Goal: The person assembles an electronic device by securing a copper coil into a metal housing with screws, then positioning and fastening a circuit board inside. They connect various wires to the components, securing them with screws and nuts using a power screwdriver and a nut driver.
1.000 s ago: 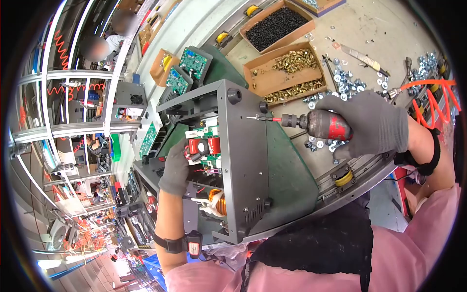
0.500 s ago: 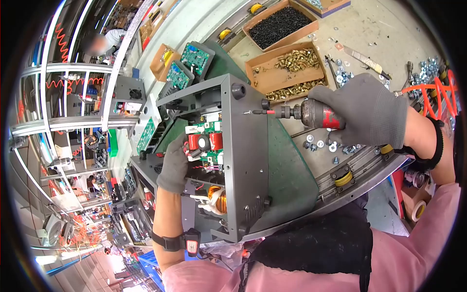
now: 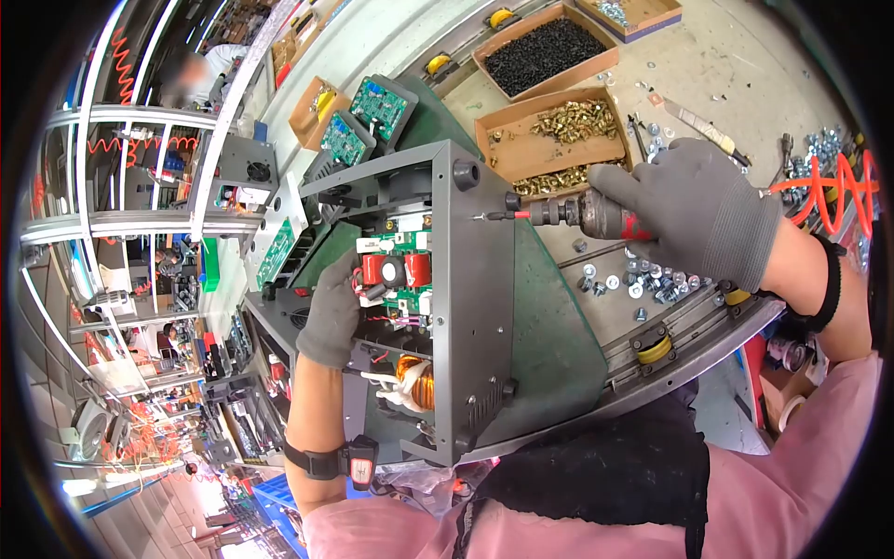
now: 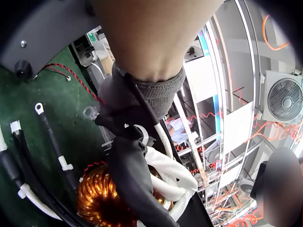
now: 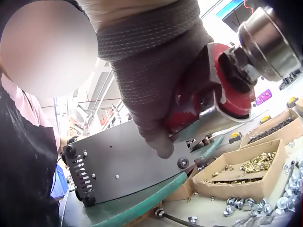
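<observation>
A grey metal housing (image 3: 475,307) stands on a green mat (image 3: 549,326), its open side showing a circuit board with red parts (image 3: 396,270) and a copper coil (image 3: 416,380). The gloved left hand (image 3: 331,312) lies at that open side, fingers against the board's edge; whether it grips is unclear. In the left wrist view the coil (image 4: 106,196) and white-sleeved cables (image 4: 170,182) show near the glove. My gloved right hand (image 3: 703,210) grips a red and black power driver (image 3: 601,216), its bit pointing at the housing's panel, with a screw (image 3: 480,217) at the tip.
Cartons of brass screws (image 3: 573,121) and black screws (image 3: 545,51) lie beyond the housing. Loose bolts (image 3: 652,279), a knife (image 3: 703,126) and a coiled red hose (image 3: 829,191) are at the right. Circuit boards (image 3: 382,107) rest behind. A person (image 3: 214,74) is farther back.
The right hand has moved the driver slightly up and left, bringing the screw at its tip close to the panel. The left hand has stayed at the board.
</observation>
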`<state>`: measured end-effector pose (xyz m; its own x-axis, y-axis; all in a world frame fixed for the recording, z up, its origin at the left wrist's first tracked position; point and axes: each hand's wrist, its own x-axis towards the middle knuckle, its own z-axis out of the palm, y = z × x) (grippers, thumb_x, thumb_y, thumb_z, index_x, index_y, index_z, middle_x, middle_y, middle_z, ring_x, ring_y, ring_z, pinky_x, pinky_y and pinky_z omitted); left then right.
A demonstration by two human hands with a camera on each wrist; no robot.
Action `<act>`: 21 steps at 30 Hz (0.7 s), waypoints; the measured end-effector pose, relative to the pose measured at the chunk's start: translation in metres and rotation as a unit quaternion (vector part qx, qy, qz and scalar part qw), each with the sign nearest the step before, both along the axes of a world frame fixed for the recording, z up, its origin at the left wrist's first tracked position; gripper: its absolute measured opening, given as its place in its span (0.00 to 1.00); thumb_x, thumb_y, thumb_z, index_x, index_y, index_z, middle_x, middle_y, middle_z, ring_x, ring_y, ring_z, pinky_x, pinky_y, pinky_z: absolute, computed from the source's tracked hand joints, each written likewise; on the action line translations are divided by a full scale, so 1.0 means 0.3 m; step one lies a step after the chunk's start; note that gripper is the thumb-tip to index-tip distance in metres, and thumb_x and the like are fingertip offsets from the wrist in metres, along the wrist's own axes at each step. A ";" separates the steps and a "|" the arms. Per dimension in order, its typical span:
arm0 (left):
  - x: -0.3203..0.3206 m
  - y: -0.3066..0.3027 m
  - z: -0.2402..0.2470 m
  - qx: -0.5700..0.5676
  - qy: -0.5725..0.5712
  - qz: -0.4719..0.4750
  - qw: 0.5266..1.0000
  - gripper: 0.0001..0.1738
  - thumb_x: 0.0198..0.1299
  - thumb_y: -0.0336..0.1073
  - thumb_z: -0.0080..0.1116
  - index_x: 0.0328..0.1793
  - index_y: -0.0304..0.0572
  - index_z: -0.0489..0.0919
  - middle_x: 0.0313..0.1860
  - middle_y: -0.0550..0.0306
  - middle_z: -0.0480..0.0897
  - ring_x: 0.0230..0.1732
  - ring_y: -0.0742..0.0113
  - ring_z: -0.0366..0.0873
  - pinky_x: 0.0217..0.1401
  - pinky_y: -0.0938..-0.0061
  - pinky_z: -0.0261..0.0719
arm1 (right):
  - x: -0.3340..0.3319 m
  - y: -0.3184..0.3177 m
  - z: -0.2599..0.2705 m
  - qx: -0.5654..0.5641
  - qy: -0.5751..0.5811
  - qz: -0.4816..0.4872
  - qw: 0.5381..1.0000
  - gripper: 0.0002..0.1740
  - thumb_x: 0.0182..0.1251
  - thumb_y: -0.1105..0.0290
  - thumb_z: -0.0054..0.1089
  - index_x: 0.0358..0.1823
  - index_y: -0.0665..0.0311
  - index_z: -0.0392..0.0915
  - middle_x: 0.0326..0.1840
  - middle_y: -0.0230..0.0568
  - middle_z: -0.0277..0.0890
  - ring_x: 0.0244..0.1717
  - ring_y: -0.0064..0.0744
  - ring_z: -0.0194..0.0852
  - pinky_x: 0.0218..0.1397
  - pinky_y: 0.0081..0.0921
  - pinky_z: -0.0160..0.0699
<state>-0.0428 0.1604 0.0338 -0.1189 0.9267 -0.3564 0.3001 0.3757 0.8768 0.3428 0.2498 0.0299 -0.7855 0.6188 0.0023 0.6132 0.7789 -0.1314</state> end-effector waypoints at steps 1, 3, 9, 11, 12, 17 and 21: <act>0.001 0.000 0.005 -0.001 0.000 0.002 1.000 0.19 0.67 0.28 0.48 0.62 0.30 0.75 0.50 0.53 0.82 0.50 0.70 0.81 0.54 0.78 0.80 | -0.003 0.001 -0.005 0.023 0.010 0.001 1.000 0.21 0.53 0.67 0.66 0.49 0.55 0.70 0.20 0.42 0.76 0.27 0.47 0.81 0.34 0.39 0.75; 0.005 0.006 0.020 0.005 0.064 -0.059 0.996 0.19 0.68 0.28 0.47 0.63 0.30 0.75 0.51 0.53 0.82 0.50 0.70 0.81 0.54 0.78 0.81 | -0.009 0.003 -0.006 0.047 0.021 0.002 0.999 0.20 0.54 0.67 0.66 0.48 0.55 0.70 0.20 0.41 0.75 0.26 0.47 0.81 0.33 0.39 0.75; -0.018 -0.007 -0.014 0.032 0.071 -0.034 0.996 0.19 0.71 0.28 0.42 0.63 0.29 0.74 0.54 0.51 0.81 0.51 0.69 0.81 0.54 0.78 0.82 | -0.030 -0.004 -0.006 0.074 0.023 -0.008 0.997 0.19 0.55 0.67 0.64 0.48 0.54 0.70 0.19 0.38 0.75 0.26 0.42 0.81 0.33 0.37 0.76; -0.001 0.000 0.006 0.017 0.053 -0.026 0.998 0.19 0.71 0.28 0.41 0.63 0.29 0.74 0.54 0.51 0.81 0.51 0.69 0.81 0.54 0.78 0.82 | -0.035 -0.004 -0.005 0.076 0.004 -0.006 0.997 0.17 0.57 0.66 0.64 0.47 0.53 0.71 0.20 0.37 0.76 0.26 0.40 0.82 0.32 0.36 0.75; 0.007 0.005 0.016 0.002 0.036 -0.019 0.999 0.19 0.71 0.28 0.40 0.63 0.28 0.74 0.54 0.51 0.82 0.51 0.69 0.81 0.54 0.78 0.82 | -0.038 -0.004 -0.005 0.078 0.003 -0.005 0.997 0.17 0.57 0.66 0.64 0.47 0.53 0.71 0.20 0.37 0.76 0.26 0.40 0.82 0.32 0.36 0.75; -0.018 0.006 0.009 0.000 0.046 -0.033 0.998 0.19 0.71 0.34 0.45 0.62 0.30 0.75 0.51 0.52 0.83 0.49 0.70 0.82 0.50 0.78 0.81 | -0.031 -0.002 -0.013 0.085 0.019 -0.002 0.996 0.19 0.57 0.62 0.65 0.49 0.51 0.70 0.23 0.35 0.77 0.27 0.37 0.81 0.34 0.34 0.73; 0.013 -0.033 0.077 0.019 0.238 -0.033 0.971 0.20 0.70 0.36 0.48 0.62 0.32 0.76 0.50 0.58 0.82 0.50 0.76 0.77 0.53 0.79 0.75 | 0.006 -0.038 -0.015 0.090 0.005 -0.035 0.995 0.28 0.55 0.57 0.69 0.56 0.50 0.69 0.29 0.34 0.78 0.31 0.38 0.80 0.40 0.34 0.72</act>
